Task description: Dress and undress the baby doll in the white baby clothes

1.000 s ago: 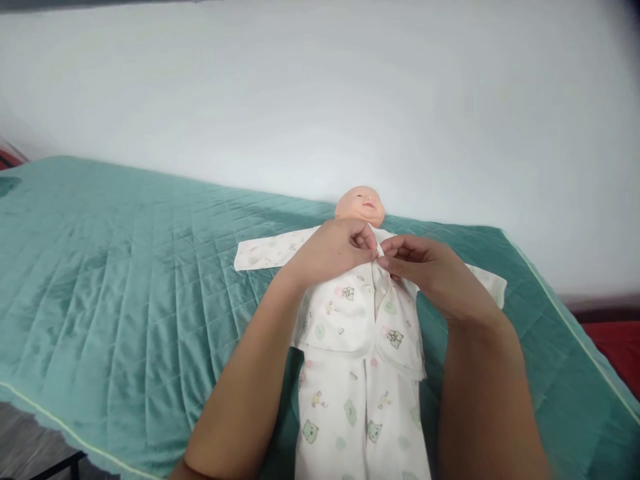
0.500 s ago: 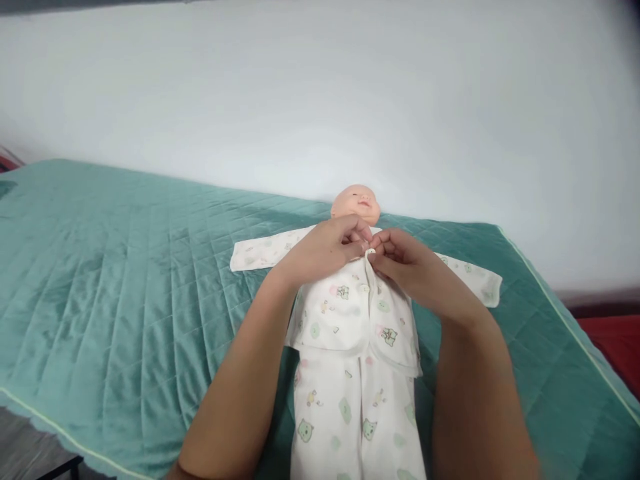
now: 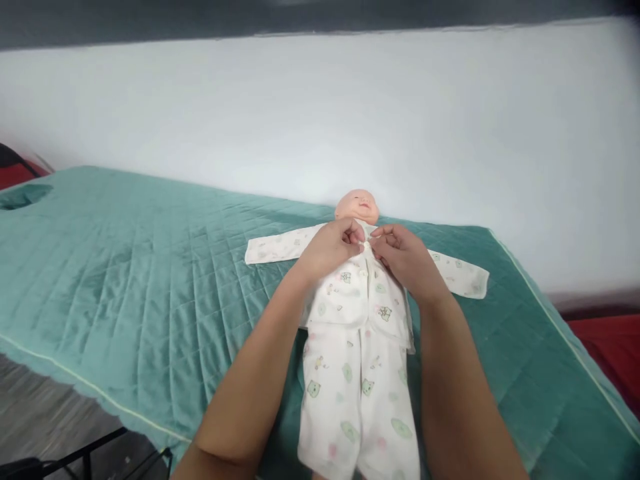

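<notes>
A baby doll point(image 3: 357, 205) lies on its back, head toward the wall, its sleeves stretched out to both sides. It wears a white button-front shirt point(image 3: 340, 303) printed with green and pink animals, and matching trousers point(image 3: 333, 400). My left hand point(image 3: 331, 248) pinches the shirt's front edge just below the neck. Facing it, my right hand point(image 3: 406, 259) grips the other front edge with thumb and fingers. Between my fingertips a small pale button point(image 3: 367, 246) shows at the upper opening. Another button point(image 3: 363, 273) sits lower on the front. My hands partly hide the doll's chest.
A green quilted cover point(image 3: 150, 287) lies under the doll, with a pale piped edge. Behind it rises a white wall point(image 3: 300, 113). Red items point(image 3: 607, 347) show at the right, and a black metal frame point(image 3: 87, 453) stands at the lower left over a grey floor.
My view has tilted up and pulled back slightly, showing more wall and floor. My fingers have drawn slightly apart, and the upper button shows between them. Both hands stay at the shirt's upper front.
</notes>
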Action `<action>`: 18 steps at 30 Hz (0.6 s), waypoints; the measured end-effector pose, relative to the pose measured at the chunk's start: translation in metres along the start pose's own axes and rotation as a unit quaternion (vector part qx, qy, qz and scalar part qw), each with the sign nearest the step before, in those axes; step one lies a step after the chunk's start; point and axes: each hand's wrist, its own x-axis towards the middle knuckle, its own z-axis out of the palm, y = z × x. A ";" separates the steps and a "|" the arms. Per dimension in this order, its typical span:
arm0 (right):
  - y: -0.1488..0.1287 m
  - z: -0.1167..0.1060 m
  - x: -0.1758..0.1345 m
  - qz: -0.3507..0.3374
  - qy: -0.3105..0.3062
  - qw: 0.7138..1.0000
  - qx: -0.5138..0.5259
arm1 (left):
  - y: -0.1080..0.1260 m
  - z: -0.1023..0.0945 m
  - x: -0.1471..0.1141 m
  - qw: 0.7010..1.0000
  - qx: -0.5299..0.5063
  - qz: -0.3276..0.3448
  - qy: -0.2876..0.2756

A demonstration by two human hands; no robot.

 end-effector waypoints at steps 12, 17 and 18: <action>-0.020 0.015 -0.071 -0.030 0.046 0.975 -0.217 | -0.024 0.021 -0.052 0.990 0.061 0.064 0.107; -0.027 0.026 -0.071 -0.050 0.060 0.936 -0.343 | -0.017 0.017 -0.052 0.985 0.118 0.096 0.076; -0.029 0.027 -0.071 -0.046 0.058 0.936 -0.343 | -0.017 0.016 -0.051 0.984 0.129 0.100 0.067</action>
